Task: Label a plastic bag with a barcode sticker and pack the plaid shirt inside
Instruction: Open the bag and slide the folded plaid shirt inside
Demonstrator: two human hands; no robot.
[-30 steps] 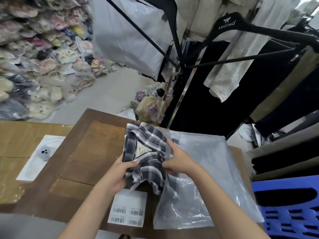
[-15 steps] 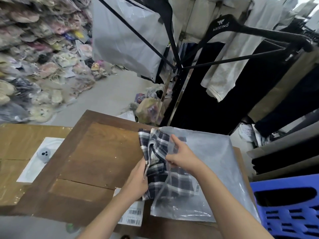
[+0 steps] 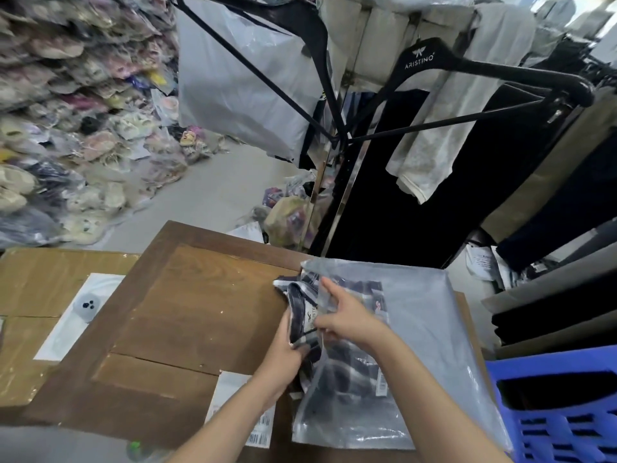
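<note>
A folded navy-and-white plaid shirt [image 3: 300, 305] lies mostly inside a clear plastic bag [image 3: 430, 332] on the right side of the brown wooden table [image 3: 187, 315]. Only the shirt's left edge and collar label still stick out of the bag's opening. My left hand [image 3: 283, 355] grips that exposed edge of the shirt. My right hand [image 3: 347, 315] pinches the bag's upper layer at the opening and holds it up. A sheet of barcode stickers [image 3: 233, 406] lies on the table under my left forearm.
A blue plastic crate [image 3: 564, 409] stands at the lower right. Black hangers and hanging clothes [image 3: 467, 105] fill the rack behind the table. Bagged goods [image 3: 66, 111] are piled at the left. A cardboard box [image 3: 30, 289] with a white sheet sits left of the table.
The shirt has slid right, deeper into the bag, pushed by my left hand. My right hand kept the opening lifted.
</note>
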